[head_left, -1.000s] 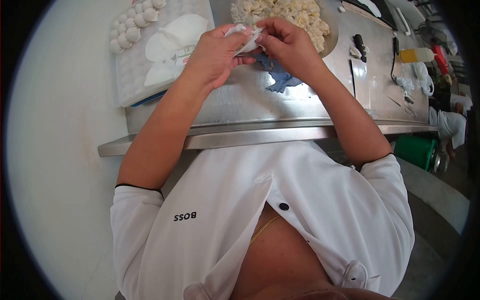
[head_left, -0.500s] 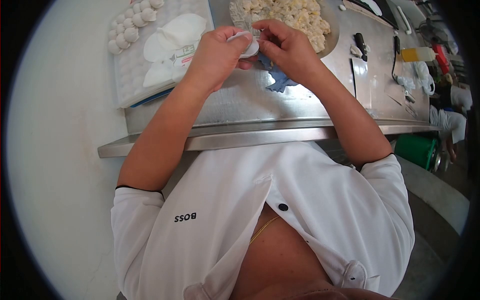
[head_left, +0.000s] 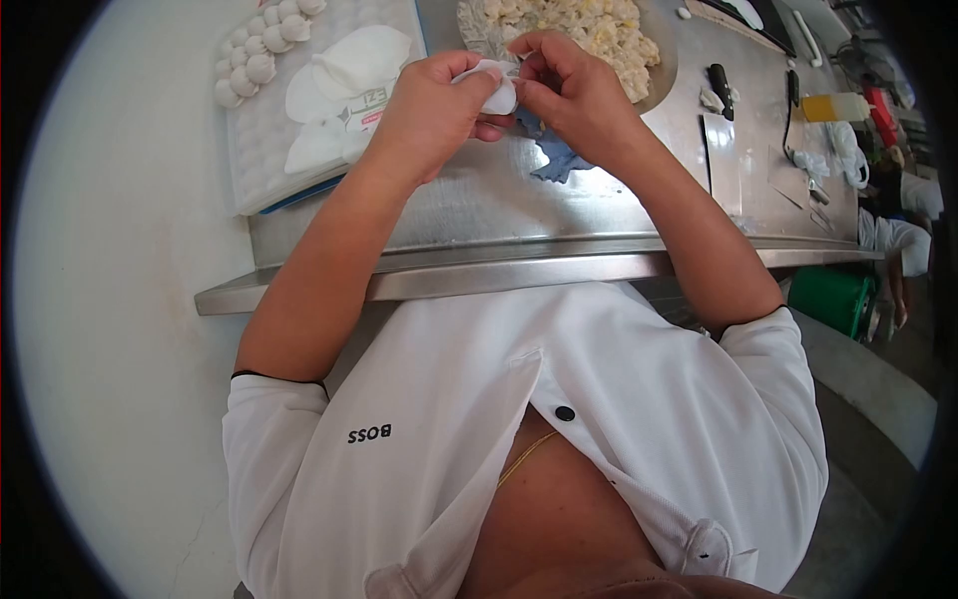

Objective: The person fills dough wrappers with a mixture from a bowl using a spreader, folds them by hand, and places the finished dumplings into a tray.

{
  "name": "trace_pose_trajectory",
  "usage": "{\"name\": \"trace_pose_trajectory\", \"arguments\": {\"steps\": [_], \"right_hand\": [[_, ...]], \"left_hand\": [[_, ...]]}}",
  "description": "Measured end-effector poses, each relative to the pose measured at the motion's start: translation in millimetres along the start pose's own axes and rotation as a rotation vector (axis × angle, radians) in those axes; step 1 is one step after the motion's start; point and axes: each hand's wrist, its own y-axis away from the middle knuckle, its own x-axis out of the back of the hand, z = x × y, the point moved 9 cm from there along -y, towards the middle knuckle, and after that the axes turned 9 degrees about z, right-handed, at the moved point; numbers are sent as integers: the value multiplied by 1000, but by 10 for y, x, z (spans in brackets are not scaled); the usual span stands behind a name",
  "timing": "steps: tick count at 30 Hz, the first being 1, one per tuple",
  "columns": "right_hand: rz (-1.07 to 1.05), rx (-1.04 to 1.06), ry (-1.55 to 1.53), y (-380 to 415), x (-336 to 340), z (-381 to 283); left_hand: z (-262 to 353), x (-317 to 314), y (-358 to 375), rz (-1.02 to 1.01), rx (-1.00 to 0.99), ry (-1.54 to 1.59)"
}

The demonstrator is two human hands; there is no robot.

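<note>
Between my hands, over the steel table's far part, is a folded white dough wrapper (head_left: 501, 97). My left hand (head_left: 435, 105) holds it, the thumb pressed on top and the fingers curled beneath. My right hand (head_left: 569, 95) has thumb and index finger pinched at the wrapper's right edge. A bowl of pale, lumpy filling (head_left: 599, 40) lies just beyond my hands. Below my right hand a crumpled blue cloth (head_left: 559, 160) rests on the table. White round wrappers (head_left: 367, 60) lie on a packet over the tray at left.
Shaped dumplings (head_left: 261, 68) sit at the far end of the dimpled tray (head_left: 264, 150). To the right are a cleaver (head_left: 720, 160), a bottle of yellow liquid (head_left: 836, 108) and small tools. A green bin (head_left: 830, 299) and another person's arm (head_left: 899, 298) show at far right.
The wrapper is folded further over between my fingers. Both hands have barely shifted. At the far right the other person's arm has moved slightly.
</note>
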Motion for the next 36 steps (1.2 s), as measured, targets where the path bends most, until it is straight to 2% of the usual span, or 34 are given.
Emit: {"name": "trace_pose_trajectory", "arguments": {"steps": [6, 8, 10, 14, 16, 17, 21, 24, 26, 28, 29, 31, 32, 34, 36], "right_hand": [[-33, -45, 15, -21, -14, 111], [-21, -46, 27, -23, 3, 136], [-33, 123, 122, -19, -11, 18], [-30, 163, 213, 29, -27, -129], [-56, -15, 116, 31, -35, -33], [-56, -14, 116, 27, -45, 5], [-3, 76, 116, -20, -14, 55], [-12, 130, 173, -8, 18, 2], [-43, 174, 215, 14, -14, -59], [3, 265, 275, 51, -20, -190], [6, 264, 276, 61, -18, -239], [-2, 50, 194, 39, 18, -154], [-2, 51, 194, 32, 16, -111], [32, 191, 229, 11, 11, -103], [47, 155, 211, -4, 40, -55]], "left_hand": [[-9, 4, -4, 8, 19, 7], [-10, 63, -31, 79, 1, 53], [-20, 48, -26, 58, 1, -15], [-41, 17, -46, 20, -28, -173], [-27, 19, -25, 20, -23, -151], [-23, 23, -19, 21, -16, -128], [-39, 28, -27, 20, 16, -32], [28, 63, -27, 68, -46, 49], [-26, 62, -26, 54, -13, -126], [-36, 43, -31, 45, -18, -164], [-37, 24, -34, 33, -24, -202], [-11, 13, -9, 28, -22, -177], [-3, 16, 1, 30, -18, -151], [-25, 25, -22, 32, -25, -117], [-39, 16, -37, 31, -32, -84]]}}
